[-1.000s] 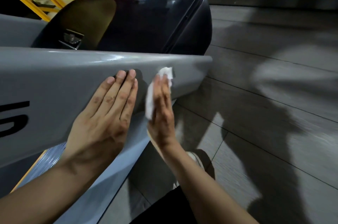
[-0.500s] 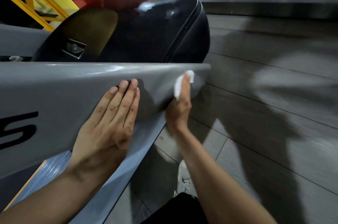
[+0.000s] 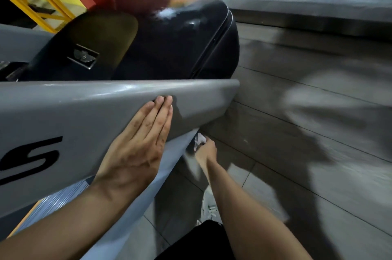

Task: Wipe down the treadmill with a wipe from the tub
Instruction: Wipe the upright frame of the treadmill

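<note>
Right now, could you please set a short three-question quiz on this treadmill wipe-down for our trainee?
1. True or false: the left hand lies flat on the grey side rail.
2. Which hand holds the white wipe?
3. Where is the wipe? A) on the rail's top edge B) low, beneath the rail's end C) on the black motor cover

Key: 1 true; 2 the right hand; 3 B.

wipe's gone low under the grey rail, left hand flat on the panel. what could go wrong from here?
1. The right hand has the wipe bunched in its grip, with only a scrap showing, so it may smear rather than clean.
2. It works below the grey side panel, partly out of sight, so spots there could be missed.
3. The left hand rests flat on the panel and may leave prints on it.
</note>
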Demonstrator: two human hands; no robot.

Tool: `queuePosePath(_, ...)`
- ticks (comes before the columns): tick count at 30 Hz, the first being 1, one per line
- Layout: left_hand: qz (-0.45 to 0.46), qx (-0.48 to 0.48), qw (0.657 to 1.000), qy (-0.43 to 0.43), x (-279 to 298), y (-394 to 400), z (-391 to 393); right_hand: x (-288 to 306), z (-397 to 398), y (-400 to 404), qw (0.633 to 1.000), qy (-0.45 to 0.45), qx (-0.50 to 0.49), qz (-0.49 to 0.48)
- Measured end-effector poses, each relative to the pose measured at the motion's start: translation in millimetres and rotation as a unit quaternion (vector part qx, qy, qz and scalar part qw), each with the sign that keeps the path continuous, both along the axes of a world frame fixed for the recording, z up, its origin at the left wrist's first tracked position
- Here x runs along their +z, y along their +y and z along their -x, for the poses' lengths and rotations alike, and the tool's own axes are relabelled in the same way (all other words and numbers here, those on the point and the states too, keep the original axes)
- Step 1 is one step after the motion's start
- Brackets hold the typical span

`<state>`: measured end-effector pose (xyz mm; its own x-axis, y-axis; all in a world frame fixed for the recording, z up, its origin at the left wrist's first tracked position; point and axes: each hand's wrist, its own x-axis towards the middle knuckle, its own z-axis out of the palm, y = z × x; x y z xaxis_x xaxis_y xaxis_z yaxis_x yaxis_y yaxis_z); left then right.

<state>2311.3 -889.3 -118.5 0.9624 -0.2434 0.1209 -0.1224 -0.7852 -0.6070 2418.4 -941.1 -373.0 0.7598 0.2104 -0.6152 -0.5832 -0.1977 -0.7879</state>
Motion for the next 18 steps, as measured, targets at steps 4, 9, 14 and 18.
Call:
queuePosePath(4, -0.007, -0.003, 1.0, -0.018, 2, -3, 0, 2, 1, -43, 0.997, -0.065, 0.0, 0.033)
queuePosePath(9, 0.062, 0.015, 0.998, -0.011, 2, -12, -14, 25, -45, -89, 0.986, -0.146, 0.001, 0.082)
queuePosePath(14, 0.138, 0.006, 0.99, -0.021, 9, -40, -74, 98, -96, -139, 0.977, -0.188, -0.016, 0.103)
queuePosePath(18, 0.185, 0.048, 0.982, 0.0, 28, -57, -119, 167, -126, -183, 0.976, -0.19, -0.053, 0.09)
